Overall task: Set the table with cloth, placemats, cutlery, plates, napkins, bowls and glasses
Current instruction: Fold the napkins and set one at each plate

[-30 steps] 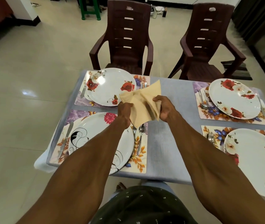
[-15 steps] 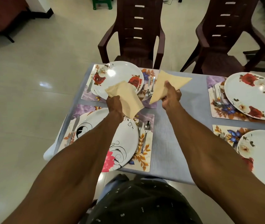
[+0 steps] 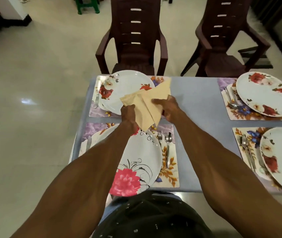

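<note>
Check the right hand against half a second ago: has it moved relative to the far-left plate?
Yes. The right hand has swung left, back toward the far-left plate, so its napkin again overlaps the one in the left hand.

Dark speckled top (arms bare)

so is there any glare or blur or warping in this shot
Head view: a bright glare patch on the floor left of the table; wide-angle warp bows the chairs and stretches the near right plate; light is dim and warm; the napkins look slightly soft.
</note>
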